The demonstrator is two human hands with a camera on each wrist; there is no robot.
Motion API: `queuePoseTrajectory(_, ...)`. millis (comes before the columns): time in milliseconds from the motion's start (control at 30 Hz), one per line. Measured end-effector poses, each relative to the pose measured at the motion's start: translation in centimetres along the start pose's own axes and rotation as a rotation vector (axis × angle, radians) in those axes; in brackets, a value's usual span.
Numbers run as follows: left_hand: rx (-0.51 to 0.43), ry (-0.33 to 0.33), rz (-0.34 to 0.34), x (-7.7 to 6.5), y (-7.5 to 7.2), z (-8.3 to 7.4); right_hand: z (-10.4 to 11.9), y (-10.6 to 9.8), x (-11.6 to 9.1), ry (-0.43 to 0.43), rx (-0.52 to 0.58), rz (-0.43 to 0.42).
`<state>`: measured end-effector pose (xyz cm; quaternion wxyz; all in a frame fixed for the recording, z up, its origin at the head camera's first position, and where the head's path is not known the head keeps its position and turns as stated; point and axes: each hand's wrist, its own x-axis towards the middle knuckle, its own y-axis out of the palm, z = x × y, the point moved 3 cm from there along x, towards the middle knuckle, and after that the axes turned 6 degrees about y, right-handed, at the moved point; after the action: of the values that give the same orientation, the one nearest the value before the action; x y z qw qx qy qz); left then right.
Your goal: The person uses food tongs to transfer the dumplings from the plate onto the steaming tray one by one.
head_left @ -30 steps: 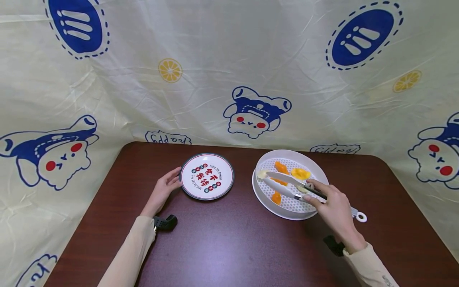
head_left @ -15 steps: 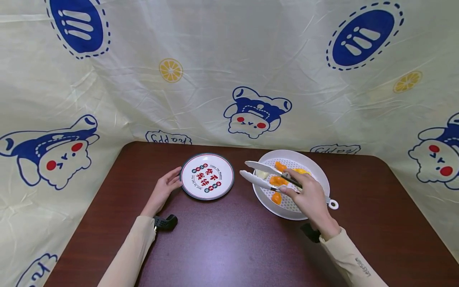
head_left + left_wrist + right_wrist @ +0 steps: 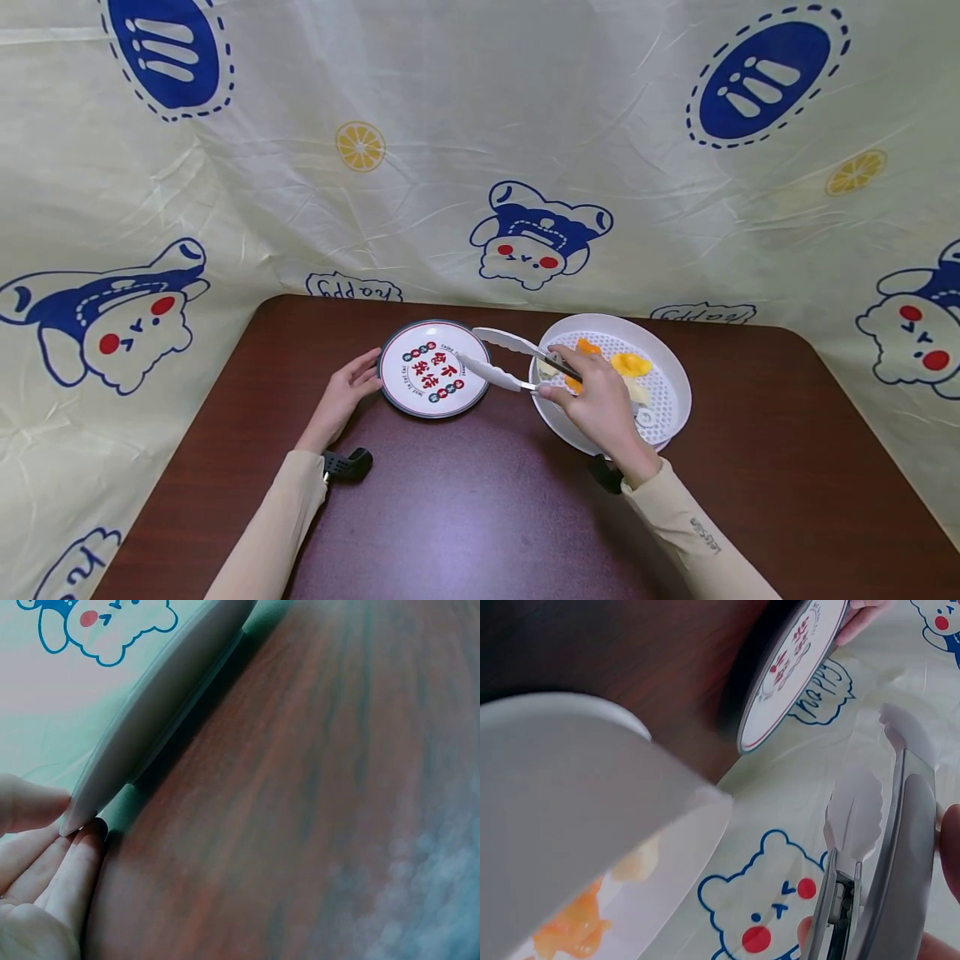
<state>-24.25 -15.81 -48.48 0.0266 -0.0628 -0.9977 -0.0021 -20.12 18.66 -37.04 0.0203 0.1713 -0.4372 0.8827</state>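
My left hand [image 3: 345, 396] pinches the left rim of a round white plate [image 3: 401, 392] with red printed characters. In the left wrist view the thumb [image 3: 34, 802] lies on top of the rim, the fingers [image 3: 64, 877] underneath. My right hand [image 3: 600, 404] grips a pair of white-tipped tongs [image 3: 501, 375] by its arms. The tongs are spread, with nothing between their tips, which overlap the plate's right side in the head view. Below the right hand is a round white perforated tray [image 3: 663, 421] holding orange pieces [image 3: 588, 346], a yellow piece [image 3: 632, 364] and pale pieces [image 3: 636, 392], partly hidden.
The brown table [image 3: 450, 517] ends at a back edge just behind the plate and tray. A pale printed sheet [image 3: 420, 217] hangs behind it. In the right wrist view the tray's tall wall [image 3: 570, 817] hides part of the contents.
My right hand has carried the tongs leftward from over the tray to the plate's right side, and the tongs' tips have spread wider. My left hand and the plate have stayed in place.
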Motion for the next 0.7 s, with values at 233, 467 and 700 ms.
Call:
queuePoseTrajectory(233, -0.015, 0.003, 0.004, 0.0, 0.0, 0.0, 1.0, 0.9, -0.1, 0.006, -0.028, 0.013)
queuePoseTrajectory(467, -0.035, 0.013, 0.004, 0.1, 0.0, 0.1, 1.6, 2.0, -0.4, -0.002, -0.010, 0.012)
queuePoseTrajectory(700, -0.033, 0.015, 0.003, 0.1, 0.0, 0.1, 2.2, 2.9, -0.9, 0.001, -0.020, 0.039)
